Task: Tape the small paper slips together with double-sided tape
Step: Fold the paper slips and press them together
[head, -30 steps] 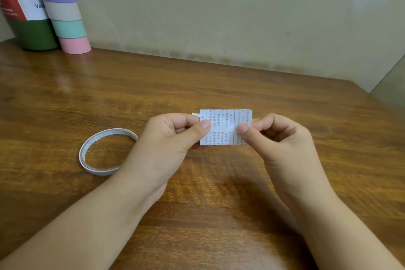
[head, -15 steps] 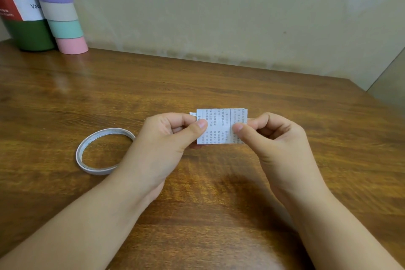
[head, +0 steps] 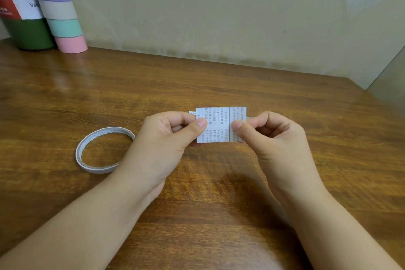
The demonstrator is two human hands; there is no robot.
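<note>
Small printed paper slips (head: 219, 125) are held up over the middle of the wooden table, overlapping along a vertical seam right of centre. My left hand (head: 166, 140) pinches their left edge between thumb and forefinger. My right hand (head: 271, 138) pinches the right part, its thumb on the seam. A thin white roll of double-sided tape (head: 103, 149) lies flat on the table left of my left hand, untouched. A bit of white edge pokes out behind the slips at each side.
The wooden table (head: 219, 193) ends at a beige wall behind. At the back left corner stand a green bottle (head: 19, 28) with a red and white label and a striped pastel tube (head: 59, 13).
The hands and slips have held the same pose; only the view has shifted slightly.
</note>
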